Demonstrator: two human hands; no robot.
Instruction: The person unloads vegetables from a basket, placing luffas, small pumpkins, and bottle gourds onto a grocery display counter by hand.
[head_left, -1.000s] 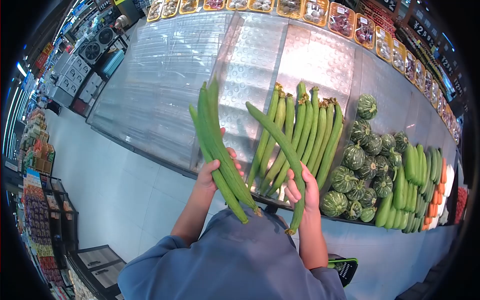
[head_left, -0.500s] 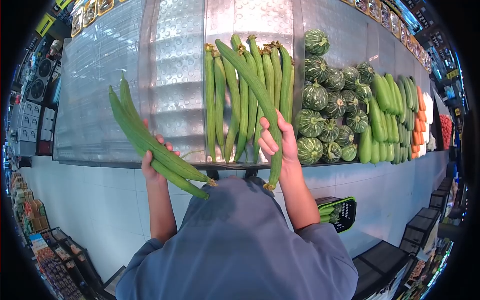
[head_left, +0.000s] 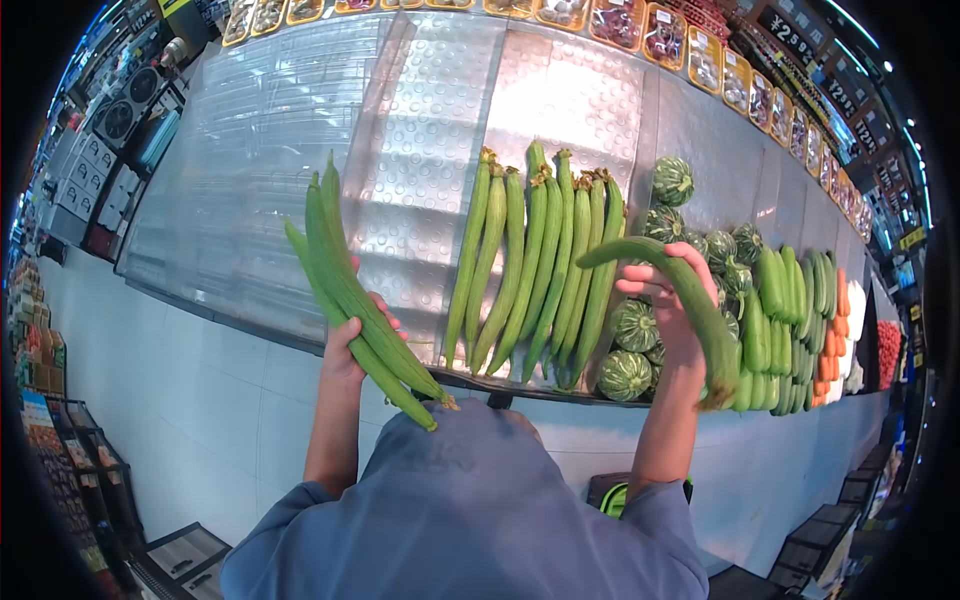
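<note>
Long green gourds (head_left: 365,305) lie across my left hand (head_left: 352,340), with its thumb over them and fingers behind; their stem ends point down toward my shirt. My right hand (head_left: 680,295) holds a single curved gourd (head_left: 700,310), its tip pointing left and its blurred stem end hanging down beside the wrist. Between my hands, a row of similar gourds (head_left: 545,265) lies side by side on the metal display counter (head_left: 425,150), stem ends away from me. The right hand is above the striped round squashes (head_left: 625,375), hiding some of them.
Right of the squashes lie light green gourds (head_left: 775,290), carrots (head_left: 828,355) and white vegetables (head_left: 852,315). Packaged trays (head_left: 615,22) line the counter's far edge. A green-rimmed basket (head_left: 612,497) is on the floor behind my right arm. Shelves (head_left: 90,450) stand at left.
The right hand and its gourd have moved right, away from over the row to over the squashes, and the gourd has turned. The left hand still holds its gourds. The view has shifted.
</note>
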